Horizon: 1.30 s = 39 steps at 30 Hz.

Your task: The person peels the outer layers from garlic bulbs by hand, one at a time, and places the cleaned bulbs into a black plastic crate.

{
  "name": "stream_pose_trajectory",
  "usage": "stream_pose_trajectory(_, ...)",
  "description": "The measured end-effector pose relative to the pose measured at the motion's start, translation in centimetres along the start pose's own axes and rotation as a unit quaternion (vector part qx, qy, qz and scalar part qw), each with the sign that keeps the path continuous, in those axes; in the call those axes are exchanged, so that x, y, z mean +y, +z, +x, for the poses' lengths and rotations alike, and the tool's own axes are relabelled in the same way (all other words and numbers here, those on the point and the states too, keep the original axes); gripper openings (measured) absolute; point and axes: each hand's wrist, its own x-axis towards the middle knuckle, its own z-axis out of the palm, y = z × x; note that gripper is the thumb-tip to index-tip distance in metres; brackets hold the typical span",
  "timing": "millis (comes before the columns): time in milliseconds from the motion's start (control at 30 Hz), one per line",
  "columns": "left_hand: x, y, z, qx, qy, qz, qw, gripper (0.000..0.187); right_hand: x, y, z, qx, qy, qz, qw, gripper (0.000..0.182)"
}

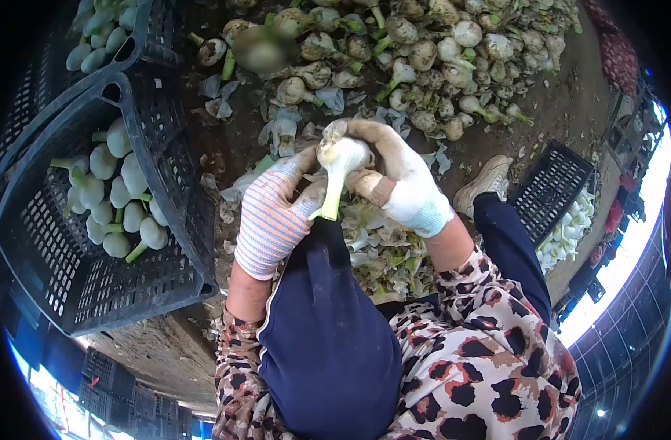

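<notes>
Between my two gloved hands is a garlic bulb, whitish, with a short green cut stem pointing down toward my knee. My left hand, in a striped glove, has its fingers closed at the bulb's left side and stem. My right hand, in a soiled white and pale blue glove, curls round the bulb's top and right side. Its fingertips touch the bulb near the root end. Loose papery skins lie on the ground just beyond my hands.
Left of me, a black crate holds several cleaned garlic bulbs; another crate stands behind it. Ahead lies a large heap of dirty garlic. A small black crate rests by my shoe, beside white garlic pieces.
</notes>
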Motion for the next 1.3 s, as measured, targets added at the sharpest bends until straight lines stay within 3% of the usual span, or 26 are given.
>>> stream_pose_trajectory(33,0.0,-0.3,0.0,-0.030,0.002,0.023,0.999,0.042,-0.5,0.0,0.1,-0.002,0.002,0.003,1.000,0.057)
stream_pose_trajectory(100,-0.7,-0.5,0.1,-0.029,0.042,0.039,0.998,0.040,-1.2,-0.4,0.2,-0.034,-0.044,-0.162,0.985,0.054)
stream_pose_trajectory(167,1.3,-1.3,0.6,-0.105,-0.092,-0.060,0.988,0.035,-1.4,-0.4,0.4,-0.027,-0.056,-0.149,0.987,0.051)
stream_pose_trajectory(200,1.2,-1.0,0.7,-0.099,-0.024,0.006,0.995,0.029,-1.5,-0.5,0.7,-0.037,-0.124,-0.205,0.970,0.050)
stream_pose_trajectory(233,0.7,-0.8,0.8,-0.098,-0.026,0.005,0.995,0.029,-1.8,-0.4,1.0,-0.048,-0.191,-0.257,0.946,0.050)
stream_pose_trajectory(267,0.1,-0.5,0.9,-0.087,-0.001,0.036,0.996,0.025,-2.2,-0.3,0.9,-0.058,-0.194,-0.297,0.933,0.050)
stream_pose_trajectory(333,-1.0,0.1,0.7,-0.054,0.062,0.119,0.989,0.022,-2.4,-0.1,0.8,-0.064,-0.182,-0.304,0.933,0.050)
stream_pose_trajectory(500,-2.1,1.0,0.5,0.034,0.126,0.193,0.973,0.018,-1.5,-0.1,0.6,-0.065,-0.154,-0.256,0.952,0.049)
stream_pose_trajectory(567,-2.1,1.2,0.4,0.065,0.140,0.200,0.968,0.017,-1.1,-0.2,0.2,-0.062,-0.041,-0.155,0.985,0.049)
stream_pose_trajectory(600,-1.3,1.1,0.2,0.052,-0.041,-0.027,0.997,0.017,-0.3,-0.5,0.1,-0.073,-0.008,-0.069,0.995,0.056)
stream_pose_trajectory(633,-0.8,1.0,0.2,0.034,-0.218,-0.253,0.942,0.018,0.6,-0.2,-0.2,-0.073,-0.007,-0.069,0.995,0.056)
stream_pose_trajectory(667,-1.6,1.3,0.2,0.050,-0.206,-0.359,0.909,0.019,1.4,0.4,-0.7,-0.052,0.034,0.134,0.989,0.061)
stream_pose_trajectory(700,-2.1,1.7,0.2,0.051,-0.207,-0.360,0.908,0.019,1.8,1.0,-0.8,-0.030,0.073,0.330,0.941,0.065)
stream_pose_trajectory(733,-2.6,2.2,0.3,0.105,-0.205,-0.400,0.887,0.018,1.7,1.5,-0.6,-0.027,0.125,0.262,0.957,0.072)
stream_pose_trajectory(767,-3.0,2.5,0.5,0.158,-0.202,-0.438,0.862,0.018,2.7,1.2,-0.3,-0.064,0.098,0.165,0.979,0.074)
stream_pose_trajectory(800,-3.3,2.2,0.7,0.177,-0.175,-0.414,0.875,0.019,2.7,1.1,-0.4,-0.086,0.132,0.230,0.960,0.074)
stream_pose_trajectory(833,-3.6,1.9,0.8,0.176,-0.175,-0.414,0.876,0.019,2.6,1.0,-0.6,-0.107,0.166,0.293,0.935,0.074)
stream_pose_trajectory(900,-3.7,1.5,0.7,0.138,-0.178,-0.329,0.917,0.019,2.5,1.7,-0.4,-0.070,0.206,0.266,0.939,0.074)
stream_pose_trajectory(967,-4.0,1.9,0.7,0.108,-0.174,-0.332,0.921,0.019,2.4,2.1,-0.1,-0.032,0.242,0.234,0.941,0.074)
stream_pose_trajectory(1033,-4.1,2.4,1.0,0.128,-0.119,-0.442,0.880,0.023,2.6,2.1,0.3,0.004,0.255,0.167,0.952,0.067)
stream_pose_trajectory(1067,-4.1,2.2,1.2,0.182,-0.135,-0.451,0.863,0.027,2.4,1.7,0.2,-0.013,0.286,0.235,0.929,0.060)
stream_pose_trajectory(1100,-5.8,1.7,1.9,0.244,-0.174,-0.557,0.774,0.025,2.2,1.5,-0.1,-0.012,0.287,0.236,0.929,0.060)
stream_pose_trajectory(1167,-10.5,0.1,1.7,0.221,-0.128,-0.695,0.672,0.018,1.8,1.4,-0.7,-0.058,0.266,0.371,0.888,0.054)
stream_pose_trajectory(1200,-10.5,0.0,1.8,0.288,-0.141,-0.640,0.698,0.026,1.5,1.3,-0.9,-0.062,0.282,0.354,0.890,0.052)
stream_pose_trajectory(1300,-4.4,0.4,1.8,0.231,-0.074,-0.633,0.735,0.039,1.7,1.3,-0.9,-0.050,0.304,0.420,0.854,0.050)
